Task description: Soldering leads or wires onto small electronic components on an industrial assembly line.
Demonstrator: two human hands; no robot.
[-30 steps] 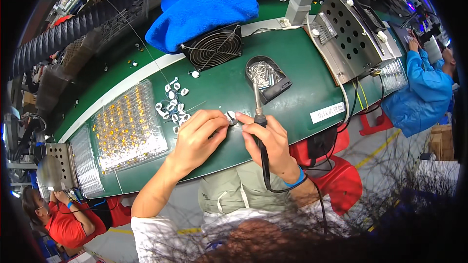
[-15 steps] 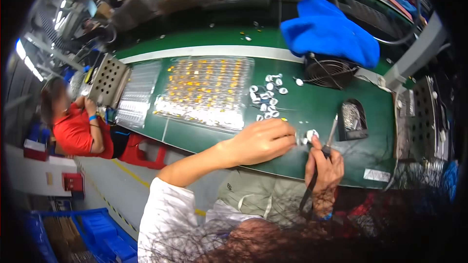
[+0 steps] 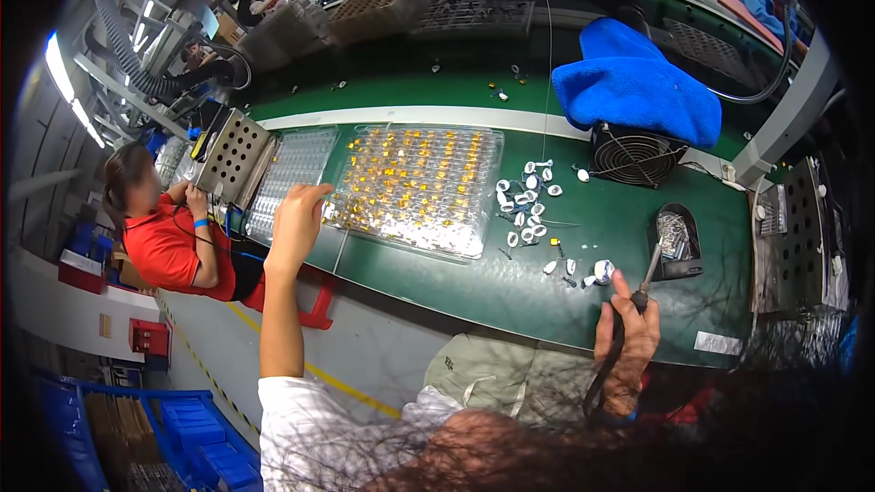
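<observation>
My left hand [image 3: 299, 223] is raised at the left edge of a clear tray [image 3: 497, 159] with rows of small orange and silver parts [image 3: 410, 178]. Its thumb and index finger are drawn together; whatever they pinch is too small to make out. My right hand [image 3: 629, 333] is wrapped round a soldering iron [image 3: 651, 270], its metal shank pointing away and a dark cable trailing from the handle. Just beyond those fingers lies a white round part [image 3: 603, 271] on the green bench. More white round parts with dark leads [image 3: 529, 200] are scattered between tray and fan.
A black open box [image 3: 685, 268] of small silver pieces stands right of the iron. Behind are a black fan [image 3: 633, 160] and a blue cloth [image 3: 633, 82]. A second clear tray [image 3: 296, 159] lies left. A person in red [image 3: 178, 246] works at the bench's left end.
My left hand has swung from beside the right hand, leftward to the tray's left edge. My right hand still grips the soldering iron. The view has shifted slightly.
</observation>
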